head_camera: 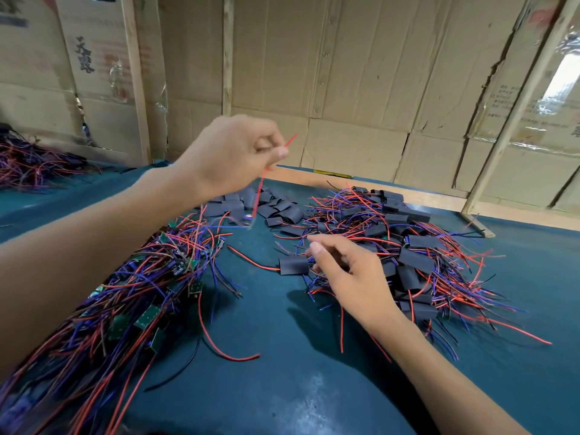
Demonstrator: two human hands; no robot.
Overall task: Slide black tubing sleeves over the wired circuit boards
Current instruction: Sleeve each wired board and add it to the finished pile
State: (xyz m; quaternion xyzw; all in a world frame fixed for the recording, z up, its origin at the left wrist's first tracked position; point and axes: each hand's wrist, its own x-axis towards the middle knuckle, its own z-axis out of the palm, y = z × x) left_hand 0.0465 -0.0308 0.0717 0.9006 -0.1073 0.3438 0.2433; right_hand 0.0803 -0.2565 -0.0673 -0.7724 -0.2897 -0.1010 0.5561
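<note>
Fingers of the left hand pinch a red wire above centre frame; its lower end is blurred. Right hand, at centre right, hangs with fingers loosely curled, fingertips at a sleeved board (whether they grip it cannot be told). Loose black tubing sleeves lie heaped on the teal counter behind. Bare green circuit boards with red and blue wires fill the lower left; sleeved ones pile at the right.
</note>
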